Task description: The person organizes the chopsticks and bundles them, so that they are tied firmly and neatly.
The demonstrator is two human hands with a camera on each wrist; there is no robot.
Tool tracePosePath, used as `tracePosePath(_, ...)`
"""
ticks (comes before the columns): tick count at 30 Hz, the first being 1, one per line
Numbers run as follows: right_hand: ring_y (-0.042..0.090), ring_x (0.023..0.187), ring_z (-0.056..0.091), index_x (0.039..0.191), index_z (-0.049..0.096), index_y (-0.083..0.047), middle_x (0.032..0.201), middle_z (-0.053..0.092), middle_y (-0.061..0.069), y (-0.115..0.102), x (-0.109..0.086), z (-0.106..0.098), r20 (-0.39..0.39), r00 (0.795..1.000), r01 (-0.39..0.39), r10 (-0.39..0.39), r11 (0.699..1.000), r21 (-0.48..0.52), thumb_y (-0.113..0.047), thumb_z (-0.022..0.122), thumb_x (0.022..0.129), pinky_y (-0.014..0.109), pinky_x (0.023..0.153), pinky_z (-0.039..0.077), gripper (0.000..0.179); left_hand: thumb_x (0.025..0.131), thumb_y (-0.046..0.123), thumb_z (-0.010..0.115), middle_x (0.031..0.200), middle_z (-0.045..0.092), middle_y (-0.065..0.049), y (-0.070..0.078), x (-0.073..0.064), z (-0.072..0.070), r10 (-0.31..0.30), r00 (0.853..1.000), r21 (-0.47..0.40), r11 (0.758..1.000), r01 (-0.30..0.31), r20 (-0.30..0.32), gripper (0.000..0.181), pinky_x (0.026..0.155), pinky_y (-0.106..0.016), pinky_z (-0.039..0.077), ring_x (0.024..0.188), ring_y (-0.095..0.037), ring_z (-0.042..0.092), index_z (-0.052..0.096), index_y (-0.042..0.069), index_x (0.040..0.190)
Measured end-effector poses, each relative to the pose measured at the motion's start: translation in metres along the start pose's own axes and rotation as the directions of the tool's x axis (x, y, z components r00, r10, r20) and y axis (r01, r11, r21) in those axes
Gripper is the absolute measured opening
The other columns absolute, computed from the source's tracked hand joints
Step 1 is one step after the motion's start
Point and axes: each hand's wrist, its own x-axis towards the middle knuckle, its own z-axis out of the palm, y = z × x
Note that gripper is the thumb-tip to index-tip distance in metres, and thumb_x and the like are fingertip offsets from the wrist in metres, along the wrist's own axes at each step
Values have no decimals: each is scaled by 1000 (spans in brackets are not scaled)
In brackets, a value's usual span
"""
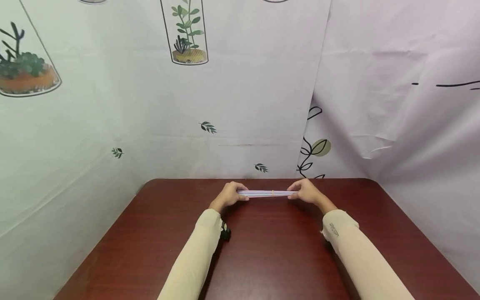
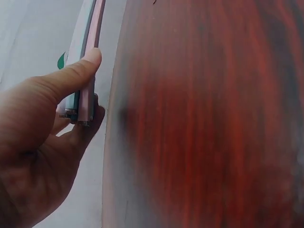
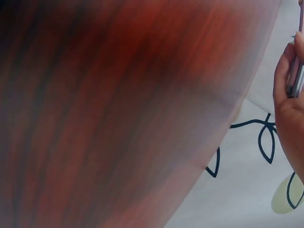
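Note:
A slim, flat bundle of pale pastel strips [image 1: 258, 194] is held level between both hands near the far edge of the table. Around it, right of its middle, goes a thin tan band [image 1: 273, 193]. My left hand [image 1: 229, 194] pinches the left end, thumb on the near side. In the left wrist view, pink and teal strips [image 2: 90, 33] lie side by side under the thumb, with small dark ends below. The right end sits between the thumb and fingers of my right hand [image 1: 308, 192]. Only part of that grip shows in the right wrist view, at the edge.
The dark red wood-grain table [image 1: 270, 250] has rounded far corners. Behind it and along both sides hangs pale cloth [image 1: 243, 104] printed with plants and leaves. A small black object [image 1: 225, 231] shows at the left sleeve's cuff.

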Motion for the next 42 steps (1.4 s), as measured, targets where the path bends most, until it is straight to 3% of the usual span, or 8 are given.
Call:
tracePosePath(8,18,85,60,93,77,-3,87,75,6,4,0,0,-50,995,-89,85,993,-77,-9,83,76,32,76,46,19,76,17,85,97,75,-3,5,-1,2,-111,994,-12,994,111,9,23,88,-35,51,96,-19,64,79,10,97)
tracePosePath(18,26,100,61,91,79,-7,94,75,7,6,1,11,-48,985,-170,165,976,-134,-10,84,75,45,90,47,17,75,16,86,109,73,-7,6,-3,6,-233,972,17,972,233,23,27,100,-40,47,120,-29,57,79,10,101)
tracePosePath(22,27,101,61,93,79,-6,95,75,8,5,2,12,-48,982,-185,181,974,-131,-9,84,75,45,90,47,18,76,15,85,112,72,-8,5,-4,6,-236,971,32,971,236,22,30,100,-41,47,122,-30,57,78,10,105)
tracePosePath(28,25,94,61,96,78,-5,98,75,10,5,1,9,-45,981,-193,189,973,-128,-7,83,75,43,85,48,22,78,14,83,116,71,-10,3,-5,5,-195,980,52,980,194,25,37,98,-41,48,118,-29,60,74,5,113)
tracePosePath(33,27,99,60,98,77,-5,102,74,11,8,-3,9,-45,979,-203,198,971,-128,-7,83,75,45,88,47,24,79,14,83,119,69,-12,2,-9,6,-186,982,72,980,184,23,42,100,-42,47,120,-30,59,70,3,117)
tracePosePath(37,29,101,61,99,77,-5,103,74,11,9,-6,5,-56,984,-177,170,974,-141,-9,83,75,46,89,46,25,77,14,85,119,68,-13,4,-10,5,-170,985,96,981,169,8,47,101,-43,45,120,-32,58,68,2,119)
tracePosePath(42,30,96,64,100,76,-3,100,74,12,9,-13,-8,-123,984,-144,126,977,-159,-9,83,74,42,80,50,28,77,18,85,119,65,-15,13,-12,2,-168,986,88,982,169,-18,54,98,-44,47,116,-32,58,65,0,123)
